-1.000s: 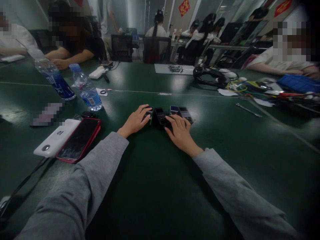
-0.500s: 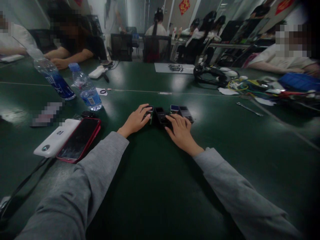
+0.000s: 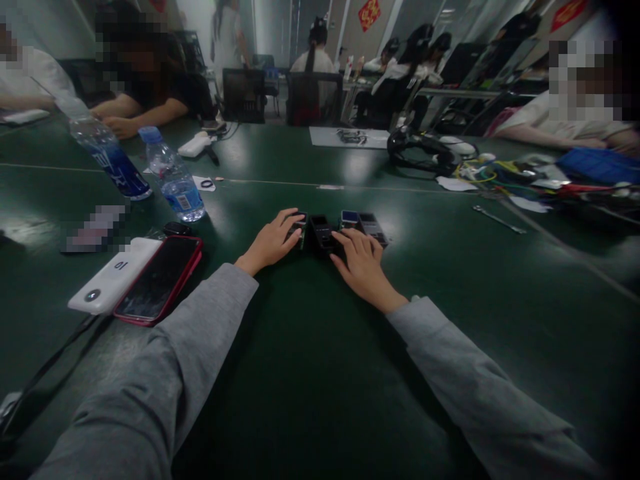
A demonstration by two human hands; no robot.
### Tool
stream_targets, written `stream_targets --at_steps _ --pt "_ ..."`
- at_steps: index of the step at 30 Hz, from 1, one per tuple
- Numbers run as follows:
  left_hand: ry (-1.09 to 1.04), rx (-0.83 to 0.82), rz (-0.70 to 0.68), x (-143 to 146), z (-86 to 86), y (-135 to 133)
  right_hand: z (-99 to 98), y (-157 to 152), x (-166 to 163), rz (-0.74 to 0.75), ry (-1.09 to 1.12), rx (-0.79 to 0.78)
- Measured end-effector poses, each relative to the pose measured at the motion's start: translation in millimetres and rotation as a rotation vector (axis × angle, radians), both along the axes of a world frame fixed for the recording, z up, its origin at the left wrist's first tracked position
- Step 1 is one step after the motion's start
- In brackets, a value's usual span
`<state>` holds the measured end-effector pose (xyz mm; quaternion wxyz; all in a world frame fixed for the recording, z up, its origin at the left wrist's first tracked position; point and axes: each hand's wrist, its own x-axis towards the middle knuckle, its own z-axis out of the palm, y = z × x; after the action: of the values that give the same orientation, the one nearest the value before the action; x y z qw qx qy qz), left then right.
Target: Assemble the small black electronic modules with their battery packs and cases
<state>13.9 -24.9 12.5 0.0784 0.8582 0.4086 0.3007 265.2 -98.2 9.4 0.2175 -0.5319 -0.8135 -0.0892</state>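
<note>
Several small dark devices stand in a row on the green table (image 3: 300,373). My left hand (image 3: 273,240) lies over the leftmost device (image 3: 301,217), its fingers spread and partly covering it. Beside that is a black handheld device (image 3: 319,225) with a small screen, leaning slightly. My right hand (image 3: 364,267) rests with its fingers apart across the lower part of a device with a blue screen (image 3: 349,217). Its fingertips also reach the grey-black device (image 3: 371,223) at the row's right end. Much of the devices' lower parts is hidden by my fingers.
At left lie a red-cased phone (image 3: 160,280) and a white power bank (image 3: 115,275). Two plastic bottles, a clear one (image 3: 173,177) and a blue-labelled one (image 3: 113,157), stand behind. A wrench (image 3: 499,220), headset (image 3: 423,150) and tangled cables (image 3: 525,170) lie right. People sit around.
Both hands stay in place over the devices. The black device between them looks very slightly shifted. Far back at right, a standing person has leaned differently.
</note>
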Motion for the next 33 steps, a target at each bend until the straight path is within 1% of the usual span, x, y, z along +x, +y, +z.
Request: stream_targets --at_steps 7,16,27,33 --pt "-0.003 0.003 -0.003 0.1 0.3 -0.3 0.4 0.0 0.5 0.002 -0.007 -0.010" --pt "-0.003 0.014 -0.008 0.3 -1.0 1.1 -4.2 2.4 0.8 -0.003 -0.006 0.025" --pt "0.002 0.011 -0.005 0.4 -1.2 1.0 -0.3 0.7 0.2 -0.004 -0.002 -0.009" --pt "0.003 0.014 -0.006 0.3 -0.2 0.2 -2.5 1.4 1.4 0.001 0.000 -0.007"
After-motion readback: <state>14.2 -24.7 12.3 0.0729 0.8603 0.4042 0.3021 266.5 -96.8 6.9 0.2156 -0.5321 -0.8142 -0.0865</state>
